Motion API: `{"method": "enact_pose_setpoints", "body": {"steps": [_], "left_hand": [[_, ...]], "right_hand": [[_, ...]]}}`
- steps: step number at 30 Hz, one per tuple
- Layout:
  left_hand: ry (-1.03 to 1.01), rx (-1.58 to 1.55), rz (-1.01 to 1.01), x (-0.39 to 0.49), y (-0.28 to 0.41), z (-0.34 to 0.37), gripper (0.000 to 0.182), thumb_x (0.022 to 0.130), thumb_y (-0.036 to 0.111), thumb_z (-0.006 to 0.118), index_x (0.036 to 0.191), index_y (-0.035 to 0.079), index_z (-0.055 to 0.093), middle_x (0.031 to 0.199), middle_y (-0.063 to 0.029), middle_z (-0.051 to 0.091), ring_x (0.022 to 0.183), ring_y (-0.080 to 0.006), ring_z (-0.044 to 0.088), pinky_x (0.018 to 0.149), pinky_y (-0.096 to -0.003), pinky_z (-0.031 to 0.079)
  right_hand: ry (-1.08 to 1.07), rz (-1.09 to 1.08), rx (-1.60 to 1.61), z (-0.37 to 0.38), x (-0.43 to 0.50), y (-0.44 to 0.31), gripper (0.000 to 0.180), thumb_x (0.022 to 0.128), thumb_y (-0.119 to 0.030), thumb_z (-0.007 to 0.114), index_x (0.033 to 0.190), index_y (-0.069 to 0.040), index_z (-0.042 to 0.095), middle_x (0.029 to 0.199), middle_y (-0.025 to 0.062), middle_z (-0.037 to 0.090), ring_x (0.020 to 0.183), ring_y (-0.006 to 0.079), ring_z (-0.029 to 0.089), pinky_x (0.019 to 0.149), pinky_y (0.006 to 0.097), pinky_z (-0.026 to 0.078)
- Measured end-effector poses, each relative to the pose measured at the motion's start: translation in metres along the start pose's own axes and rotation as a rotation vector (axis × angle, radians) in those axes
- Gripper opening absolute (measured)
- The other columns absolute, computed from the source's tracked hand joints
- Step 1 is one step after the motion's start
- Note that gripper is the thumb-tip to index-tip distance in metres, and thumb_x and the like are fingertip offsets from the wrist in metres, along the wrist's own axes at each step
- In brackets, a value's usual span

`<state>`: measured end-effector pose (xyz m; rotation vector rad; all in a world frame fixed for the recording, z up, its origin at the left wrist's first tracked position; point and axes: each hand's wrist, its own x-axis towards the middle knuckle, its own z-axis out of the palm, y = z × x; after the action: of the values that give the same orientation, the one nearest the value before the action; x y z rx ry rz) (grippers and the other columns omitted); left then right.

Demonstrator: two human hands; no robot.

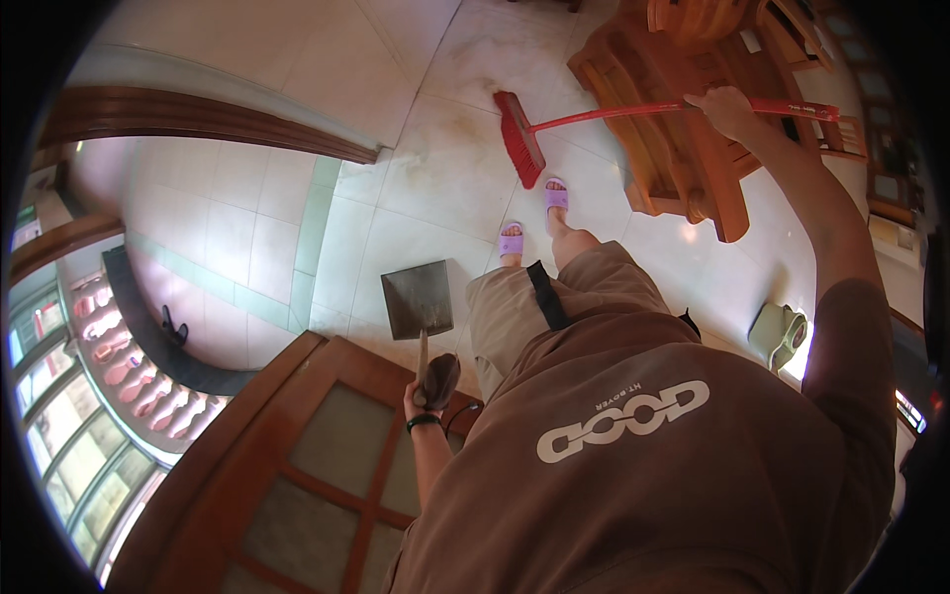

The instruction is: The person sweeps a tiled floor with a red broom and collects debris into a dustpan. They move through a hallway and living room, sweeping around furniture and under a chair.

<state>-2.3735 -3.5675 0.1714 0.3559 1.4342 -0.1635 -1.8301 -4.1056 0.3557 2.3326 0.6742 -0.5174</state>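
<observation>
My right hand grips the red handle of a broom, well up its length. The broom's red bristle head rests on the tiled floor, just beyond my feet in purple slide sandals. At the lower middle, my left hand is closed around the wooden handle of a dustpan and around a dark, rounded object that I cannot identify. The dustpan's square grey pan is beyond that hand, to the left of my feet; whether it touches the floor I cannot tell.
A carved wooden bench stands at the upper right. A wooden door with glass panes is at lower left, beside a doorway onto a balcony with a baluster railing. Dark slippers lie out there. A greenish container stands at right.
</observation>
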Motion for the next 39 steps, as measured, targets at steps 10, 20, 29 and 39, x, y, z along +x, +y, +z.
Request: {"method": "enact_pose_setpoints", "body": {"steps": [10, 20, 29, 39], "left_hand": [[-0.143, 0.095, -0.016, 0.025, 0.013, 0.038, 0.040, 0.073, 0.030, 0.061, 0.105, 0.005, 0.058, 0.104, -0.0108, 0.063, 0.094, -0.0284, 0.061, 0.073, -0.0406, 0.053], [-0.179, 0.128, -0.020, 0.029, 0.034, 0.081, 0.041, 0.073, 0.024, 0.062, 0.107, 0.001, 0.056, 0.107, -0.0140, 0.061, 0.100, -0.0314, 0.058, 0.084, -0.0451, 0.051], [-0.186, 0.168, -0.045, 0.039, 0.032, 0.085, 0.045, 0.071, 0.023, 0.065, 0.108, 0.001, 0.054, 0.111, -0.0156, 0.058, 0.102, -0.0317, 0.056, 0.088, -0.0454, 0.048], [-0.223, 0.250, -0.068, 0.066, 0.048, 0.105, 0.035, 0.072, 0.023, 0.064, 0.100, 0.003, 0.058, 0.101, -0.0113, 0.063, 0.094, -0.0279, 0.060, 0.084, -0.0412, 0.051]], "right_hand": [[0.022, 0.145, 0.415, -0.034, -0.026, 0.013, 0.031, 0.081, -0.018, 0.055, 0.112, -0.021, 0.060, 0.088, 0.0096, 0.064, 0.086, 0.0277, 0.060, 0.076, 0.0415, 0.047], [-0.106, 0.130, 0.925, 0.036, 0.009, -0.171, 0.029, 0.084, -0.016, 0.050, 0.111, -0.013, 0.058, 0.092, 0.0134, 0.063, 0.088, 0.0325, 0.059, 0.074, 0.0435, 0.045], [-0.103, 0.243, 0.686, 0.103, -0.107, -0.121, 0.044, 0.083, -0.012, 0.053, 0.126, -0.023, 0.047, 0.091, 0.0135, 0.063, 0.086, 0.0308, 0.061, 0.071, 0.0404, 0.048], [-0.312, 0.595, 1.063, 0.110, -0.210, -0.123, 0.031, 0.087, -0.022, 0.051, 0.115, -0.012, 0.059, 0.089, 0.0126, 0.063, 0.083, 0.0278, 0.061, 0.075, 0.0402, 0.046]]}}
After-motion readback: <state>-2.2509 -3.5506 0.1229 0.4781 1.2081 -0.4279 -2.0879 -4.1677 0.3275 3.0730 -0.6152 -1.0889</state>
